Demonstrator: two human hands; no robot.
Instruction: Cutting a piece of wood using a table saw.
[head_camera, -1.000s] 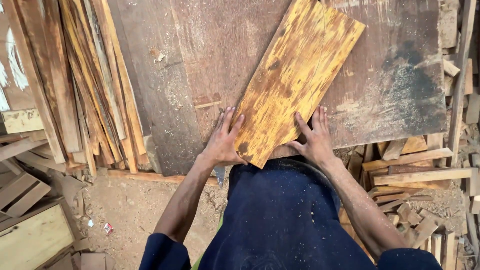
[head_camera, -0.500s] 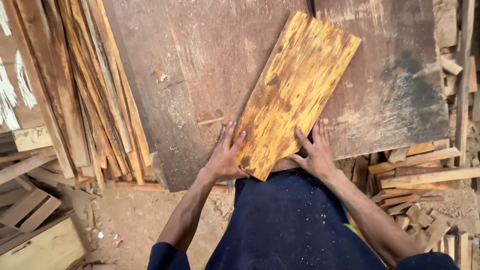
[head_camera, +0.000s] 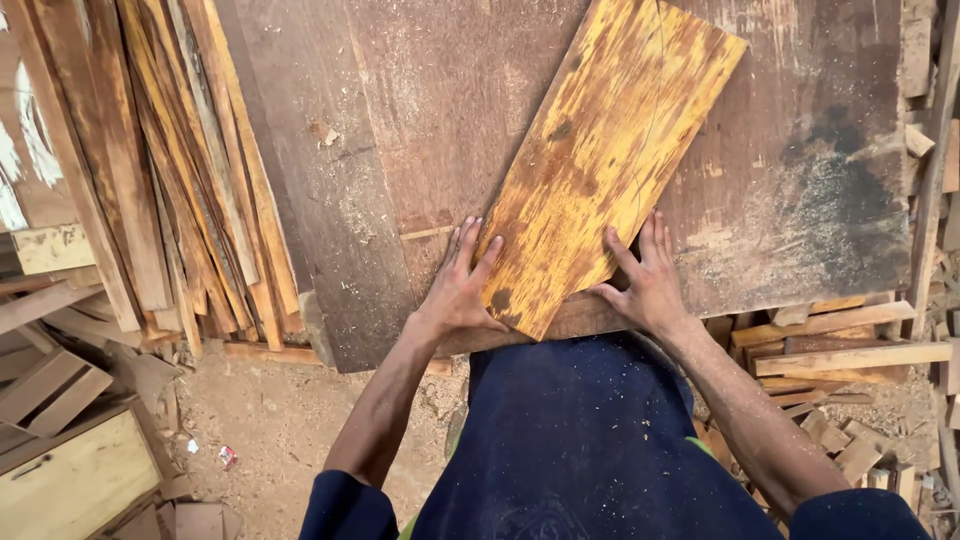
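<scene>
Head view: a yellow board (head_camera: 610, 165) is being lain flat on a dark worktable (head_camera: 400, 130), slanting from 7 to 1 o'clock. Its near end is being pressed by the left hand (head_camera: 462, 285) and right hand (head_camera: 645, 280), fingers spread flat, nothing gripped. Wood strips (head_camera: 190, 180) are being leaned at 9 o'clock. Uneven pressure could let the board skew; splinters could be caught.

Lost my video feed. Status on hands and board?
Left hand flat on yellow board, right hand pressing its edge. Board angled across dark worktable. Nothing on top.
</scene>
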